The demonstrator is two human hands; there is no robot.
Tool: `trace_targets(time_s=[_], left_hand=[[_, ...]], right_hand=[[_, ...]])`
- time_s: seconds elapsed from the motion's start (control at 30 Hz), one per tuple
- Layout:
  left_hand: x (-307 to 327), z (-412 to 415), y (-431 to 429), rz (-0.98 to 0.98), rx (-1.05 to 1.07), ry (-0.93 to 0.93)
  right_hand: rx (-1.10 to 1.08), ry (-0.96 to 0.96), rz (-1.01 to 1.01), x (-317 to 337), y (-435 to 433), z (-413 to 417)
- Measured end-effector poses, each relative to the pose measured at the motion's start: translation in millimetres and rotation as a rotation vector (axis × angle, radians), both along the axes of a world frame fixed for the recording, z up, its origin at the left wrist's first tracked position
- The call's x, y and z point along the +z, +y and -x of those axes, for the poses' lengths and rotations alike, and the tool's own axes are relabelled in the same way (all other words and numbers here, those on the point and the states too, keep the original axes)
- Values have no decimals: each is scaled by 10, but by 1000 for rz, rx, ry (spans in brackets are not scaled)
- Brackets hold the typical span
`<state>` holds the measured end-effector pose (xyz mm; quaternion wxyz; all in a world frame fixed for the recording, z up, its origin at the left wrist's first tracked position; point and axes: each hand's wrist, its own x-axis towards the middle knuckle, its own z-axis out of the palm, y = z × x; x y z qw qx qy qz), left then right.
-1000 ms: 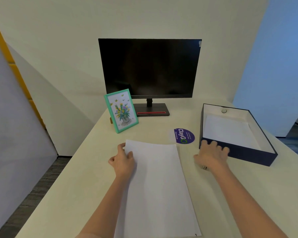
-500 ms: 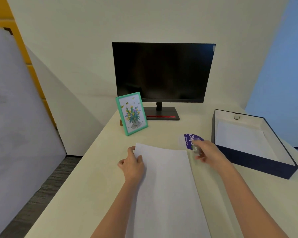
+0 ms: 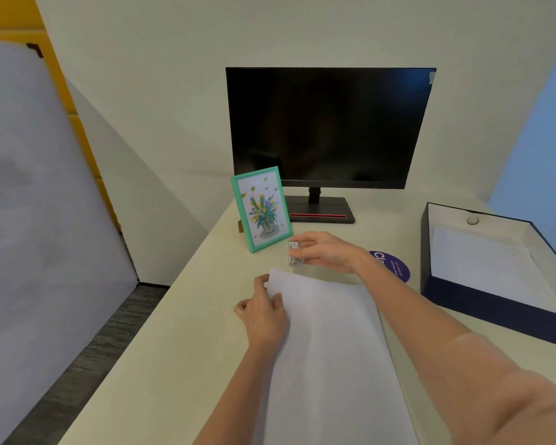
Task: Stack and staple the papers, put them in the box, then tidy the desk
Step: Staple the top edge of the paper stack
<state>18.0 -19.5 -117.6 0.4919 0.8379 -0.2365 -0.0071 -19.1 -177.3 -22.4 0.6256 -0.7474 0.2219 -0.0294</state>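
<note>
Left hand (image 3: 264,311) pinches papers (image 3: 328,348) at corner; right hand (image 3: 326,252) curled round small clear stapler (image 3: 294,254), just beyond far edge. Risk: loose pinch, sheets fan out, staple lands crooked.

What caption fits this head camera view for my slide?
Left hand holds the paper stack by its top-left corner while the right hand holds a clear stapler just beyond it.

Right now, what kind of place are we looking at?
Probably an office workstation: a pale cream desk carries a black flat monitor on a stand, white paper sheets and an open navy cardboard box. The green-framed flower picture suggests a personal desk.
</note>
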Motion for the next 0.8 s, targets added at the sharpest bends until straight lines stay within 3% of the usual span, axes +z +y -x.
trace_targets(time_s=[0.1, 0.43, 0.8], left_hand=[[7, 5, 5, 4, 5, 2], [-8, -4, 9, 28, -6, 35], [29, 30, 19, 34, -20, 71]], right_hand=[[57, 69, -24, -56, -77, -70], [204, 328, 162, -79, -251, 52], [112, 171, -17, -230, -80, -110]])
